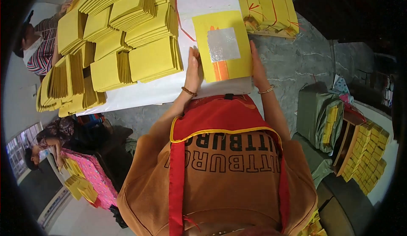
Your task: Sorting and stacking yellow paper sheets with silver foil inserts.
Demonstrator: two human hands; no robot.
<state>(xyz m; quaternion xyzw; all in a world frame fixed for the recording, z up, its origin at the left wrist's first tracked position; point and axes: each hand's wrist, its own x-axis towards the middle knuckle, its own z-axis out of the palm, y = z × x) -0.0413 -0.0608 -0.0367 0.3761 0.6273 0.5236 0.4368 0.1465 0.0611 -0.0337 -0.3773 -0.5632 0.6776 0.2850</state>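
Both hands are squaring up a stack of yellow paper sheets (224,45) on the white table (140,94), right in front of the body. The top sheet is carrying a silver foil square (223,44) with an orange stripe (220,69) running out below it.

Left hand (193,68): fingers are lying straight and pressed together, flat against the stack's left edge, thumb tucked in by the palm. Not pinching anything. Beaded bracelet (189,92) is sitting on that wrist.

Right hand (256,62): fingers are lying extended along the right edge; I cannot tell whether the fingertips are curling under the sheets. Thin bangle (266,90) on that wrist.

So the stack is sitting between the two hands, touching both, its near edge lying at the table edge just above the red apron (220,117).

Handling, my read: single sheets are looking thin, light and floppy; the stack together is probably stiff enough to move as a block, but sheets are likely sliding on each other. The foil patch is looking delicate and crease-prone, so I'd be keeping fingers off it. Best hold: opposite side edges, pressing inward, or thumb on top near a bare yellow margin with fingers under.

Around it: fanned piles of yellow sheets (127,32) are covering the table's left side, just beside the left hand. Tied yellow bundles (267,7) are sitting beyond the right hand.
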